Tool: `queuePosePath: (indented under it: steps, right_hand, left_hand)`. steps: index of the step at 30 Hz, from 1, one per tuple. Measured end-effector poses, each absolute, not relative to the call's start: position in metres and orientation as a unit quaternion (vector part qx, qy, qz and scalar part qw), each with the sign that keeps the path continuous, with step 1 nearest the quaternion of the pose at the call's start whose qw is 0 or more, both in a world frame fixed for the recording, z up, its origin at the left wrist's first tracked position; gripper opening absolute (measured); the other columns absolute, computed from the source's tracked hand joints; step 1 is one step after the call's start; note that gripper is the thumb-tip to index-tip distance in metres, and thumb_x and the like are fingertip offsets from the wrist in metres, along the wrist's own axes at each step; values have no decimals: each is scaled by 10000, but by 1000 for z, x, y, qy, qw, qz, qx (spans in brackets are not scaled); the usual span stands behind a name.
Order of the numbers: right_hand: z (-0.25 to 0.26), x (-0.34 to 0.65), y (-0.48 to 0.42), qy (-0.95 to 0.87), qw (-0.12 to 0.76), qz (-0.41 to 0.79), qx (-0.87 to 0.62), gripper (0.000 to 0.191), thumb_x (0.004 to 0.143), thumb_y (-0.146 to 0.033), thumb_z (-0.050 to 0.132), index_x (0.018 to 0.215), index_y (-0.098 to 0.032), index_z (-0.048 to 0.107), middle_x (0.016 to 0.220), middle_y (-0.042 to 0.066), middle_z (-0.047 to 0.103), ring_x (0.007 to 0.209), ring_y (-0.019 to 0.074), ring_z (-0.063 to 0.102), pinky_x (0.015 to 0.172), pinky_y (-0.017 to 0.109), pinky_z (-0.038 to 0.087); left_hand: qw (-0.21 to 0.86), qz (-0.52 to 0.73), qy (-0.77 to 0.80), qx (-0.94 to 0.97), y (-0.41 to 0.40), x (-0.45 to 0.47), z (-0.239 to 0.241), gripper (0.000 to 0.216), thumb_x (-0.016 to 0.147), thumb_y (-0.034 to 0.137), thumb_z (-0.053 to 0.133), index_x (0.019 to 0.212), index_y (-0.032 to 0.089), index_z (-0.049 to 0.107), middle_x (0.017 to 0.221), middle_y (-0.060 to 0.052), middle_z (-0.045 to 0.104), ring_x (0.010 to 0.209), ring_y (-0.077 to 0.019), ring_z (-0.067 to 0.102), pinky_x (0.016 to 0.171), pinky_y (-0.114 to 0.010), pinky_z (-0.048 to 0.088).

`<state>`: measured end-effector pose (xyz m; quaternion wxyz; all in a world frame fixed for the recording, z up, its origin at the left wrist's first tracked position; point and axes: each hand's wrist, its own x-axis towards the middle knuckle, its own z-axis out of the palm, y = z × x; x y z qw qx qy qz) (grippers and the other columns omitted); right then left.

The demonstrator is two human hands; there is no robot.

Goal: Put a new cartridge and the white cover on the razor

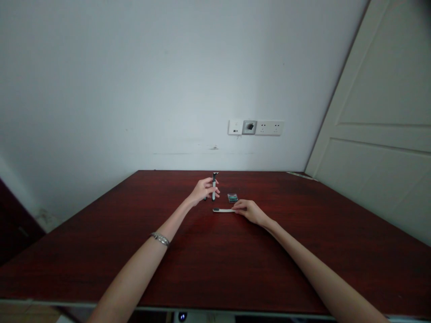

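Note:
My left hand is raised just over the table, fingers closed around a razor held upright. The razor has a pale handle and a small dark head at the top. A dark tip of something shows under the same hand, too small to name. To the right and nearer to me, my right hand pinches one end of a slim white handle. Its dark end points left, and its other end is hidden by my fingers. Just beyond my right hand lies a small clear case with something greenish in it.
The dark red wooden table reaches back to a pale wall. Sockets and switches are set in the wall. A white panelled door stands along the right side. A bracelet circles my left forearm.

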<state>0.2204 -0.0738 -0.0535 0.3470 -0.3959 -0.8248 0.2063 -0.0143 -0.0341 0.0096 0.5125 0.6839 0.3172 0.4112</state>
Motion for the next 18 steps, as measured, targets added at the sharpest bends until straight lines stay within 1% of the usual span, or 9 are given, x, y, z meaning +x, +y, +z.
queuePosePath:
  steps: [5, 8, 10, 15, 18]
  right_hand:
    - [-52, 221, -76, -830, 334, 199, -399, 193, 781, -271, 569, 888, -215, 720, 915, 65, 649, 824, 177, 600, 799, 310, 459]
    - [-46, 226, -71, -833, 349, 182, -389, 193, 759, -284, 603, 903, -225, 718, 983, 68, 627, 902, 189, 588, 853, 323, 440]
    - [-38, 230, -64, -829, 366, 156, -393, 193, 759, -288, 598, 898, -228, 719, 1002, 70, 614, 916, 188, 583, 852, 320, 442]
    - [-18, 238, -37, -824, 368, 101, -418, 190, 776, -248, 554, 848, -201, 724, 918, 70, 630, 821, 171, 593, 771, 292, 464]
    - [-18, 237, -23, -839, 340, 77, -418, 200, 774, -202, 534, 837, -183, 723, 886, 71, 641, 806, 170, 591, 775, 290, 456]
  left_hand:
    - [510, 411, 322, 684, -35, -14, 10, 309, 709, 271, 641, 955, 136, 511, 749, -82, 656, 618, -176, 659, 485, -202, 459]
    - [511, 411, 322, 683, -35, -14, 10, 314, 706, 274, 642, 955, 138, 509, 749, -81, 657, 621, -176, 659, 486, -200, 458]
    - [511, 409, 322, 683, -34, -14, 9, 312, 706, 271, 641, 957, 139, 509, 752, -82, 658, 621, -176, 660, 482, -196, 454]
    - [513, 402, 320, 688, -31, -14, 4, 315, 708, 265, 640, 969, 142, 513, 752, -82, 659, 623, -180, 661, 470, -191, 444]
    - [508, 398, 323, 692, -30, -15, 3, 313, 715, 264, 632, 977, 143, 511, 758, -86, 661, 631, -184, 663, 459, -180, 430]
